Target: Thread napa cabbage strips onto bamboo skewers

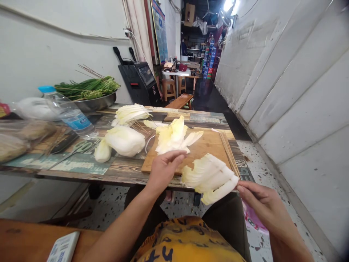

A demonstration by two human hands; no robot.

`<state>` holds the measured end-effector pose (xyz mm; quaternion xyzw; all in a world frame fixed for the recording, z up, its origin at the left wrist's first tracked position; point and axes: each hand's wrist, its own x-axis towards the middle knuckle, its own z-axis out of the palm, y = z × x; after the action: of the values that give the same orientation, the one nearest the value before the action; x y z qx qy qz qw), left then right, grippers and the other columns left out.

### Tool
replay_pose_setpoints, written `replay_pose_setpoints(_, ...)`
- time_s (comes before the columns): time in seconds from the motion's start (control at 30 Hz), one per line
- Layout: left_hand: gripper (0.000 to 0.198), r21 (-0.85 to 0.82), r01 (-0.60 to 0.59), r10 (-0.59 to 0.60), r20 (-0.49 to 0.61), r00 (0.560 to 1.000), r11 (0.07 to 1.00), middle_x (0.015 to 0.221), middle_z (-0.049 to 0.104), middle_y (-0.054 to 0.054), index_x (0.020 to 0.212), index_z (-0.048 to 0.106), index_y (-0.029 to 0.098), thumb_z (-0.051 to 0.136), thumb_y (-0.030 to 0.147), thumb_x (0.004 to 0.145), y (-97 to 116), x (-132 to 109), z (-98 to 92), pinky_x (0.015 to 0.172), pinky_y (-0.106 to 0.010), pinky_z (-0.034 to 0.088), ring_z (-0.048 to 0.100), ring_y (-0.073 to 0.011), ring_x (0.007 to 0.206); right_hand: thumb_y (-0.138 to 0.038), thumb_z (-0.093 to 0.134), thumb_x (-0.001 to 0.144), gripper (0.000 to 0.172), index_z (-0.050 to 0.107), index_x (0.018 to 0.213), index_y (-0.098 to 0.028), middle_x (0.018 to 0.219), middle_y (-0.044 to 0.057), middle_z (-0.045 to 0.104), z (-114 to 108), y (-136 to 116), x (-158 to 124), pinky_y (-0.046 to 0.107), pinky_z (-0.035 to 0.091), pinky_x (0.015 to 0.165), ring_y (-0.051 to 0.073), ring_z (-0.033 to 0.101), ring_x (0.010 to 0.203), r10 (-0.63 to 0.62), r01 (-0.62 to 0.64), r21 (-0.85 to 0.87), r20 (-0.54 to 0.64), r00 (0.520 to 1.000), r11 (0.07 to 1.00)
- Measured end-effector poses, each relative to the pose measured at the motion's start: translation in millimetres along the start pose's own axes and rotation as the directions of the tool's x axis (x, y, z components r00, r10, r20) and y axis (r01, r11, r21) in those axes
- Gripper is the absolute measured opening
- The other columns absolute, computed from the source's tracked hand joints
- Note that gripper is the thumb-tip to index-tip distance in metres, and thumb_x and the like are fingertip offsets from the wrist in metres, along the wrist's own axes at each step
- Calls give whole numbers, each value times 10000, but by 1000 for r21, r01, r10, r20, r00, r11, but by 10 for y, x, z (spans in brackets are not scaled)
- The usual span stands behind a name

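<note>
An orange patterned shirt [188, 240] fills the bottom of the view, and both forearms reach out above it. The right hand [261, 203] pinches the lower tip of a fan of cabbage leaves [211, 178] between thumb and fingertips, holding it in the air just off the near edge of the table [122, 169]. Whether a stick runs through the fan I cannot tell. The left hand [163, 169] is over the near edge of the cutting board [207, 145], half curled, its fingertips at the loose leaves [174, 136] piled there, with nothing clearly gripped. A bundle of skewers [229, 153] lies along the board's right side, and a cabbage head [125, 140] sits just left of the board, with scissors [81, 147] and a water bottle [68, 112] farther left. The fan hangs from one small pinch at its end, so I judge that it could sag, or leaves could slip off onto the floor. The limp leaves could also tear where they are held. A careless sweep of the left hand could knock the skewers off the board.
</note>
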<state>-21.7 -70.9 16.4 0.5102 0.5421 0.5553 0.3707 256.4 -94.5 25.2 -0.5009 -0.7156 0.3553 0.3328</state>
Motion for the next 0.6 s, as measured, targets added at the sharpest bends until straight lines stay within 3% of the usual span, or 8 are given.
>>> replay_pose_setpoints(0.07, 203, 233, -176, 184, -13, 983, 957, 973, 734, -67, 931, 727, 187, 594, 304, 832, -17, 163, 30, 864, -328, 452, 636, -210, 937, -420, 612, 835, 286, 753, 989, -225, 776, 41, 742, -92, 104, -59, 291, 553, 701, 226, 680, 781, 65, -62, 50, -64, 996, 997)
replay_pose_setpoints(0.13, 195, 499, -327, 327, 91, 941, 803, 1017, 722, -77, 947, 713, 198, 544, 238, 856, -45, 324, 98, 905, -379, 406, 610, -229, 989, -437, 629, 817, 306, 754, 999, -225, 627, 26, 698, -166, 191, -118, 298, 555, 643, 229, 671, 719, 125, -111, 110, -127, 984, 988)
replay_pose_setpoints(0.23, 179, 811, -366, 320, 235, 918, 456, 991, 702, -111, 933, 686, 178, 532, 179, 841, -109, 521, 243, 899, -459, 332, 559, -277, 1006, -457, 633, 808, 350, 748, 1028, -211, 486, 4, 608, -224, 259, -188, 287, 527, 521, 205, 626, 574, 190, -160, 171, -179, 965, 972)
replay_pose_setpoints(0.3, 159, 893, -315, 279, 228, 933, 321, 944, 681, -144, 889, 673, 143, 528, 162, 827, -159, 605, 338, 868, -480, 307, 528, -304, 992, -461, 638, 801, 362, 746, 1033, -204, 474, -1, 588, -230, 276, -216, 270, 494, 464, 181, 587, 512, 211, -178, 180, -190, 959, 968)
replay_pose_setpoints(0.5, 264, 932, -263, 262, 197, 945, 247, 856, 630, -183, 760, 676, 106, 425, 39, 807, -235, 700, 515, 830, -489, 271, 473, -324, 973, -484, 628, 802, 396, 737, 1053, -197, 482, -8, 579, -189, 316, -227, 228, 386, 358, 119, 469, 398, 226, -198, 171, -166, 960, 965)
replay_pose_setpoints(0.6, 279, 938, -267, 259, 207, 943, 223, 829, 622, -178, 751, 683, 110, 424, 18, 797, -197, 703, 527, 827, -472, 272, 476, -309, 943, -494, 623, 803, 387, 747, 1026, -204, 494, -3, 601, -160, 302, -211, 233, 408, 376, 130, 498, 418, 175, -153, 123, -202, 963, 981)
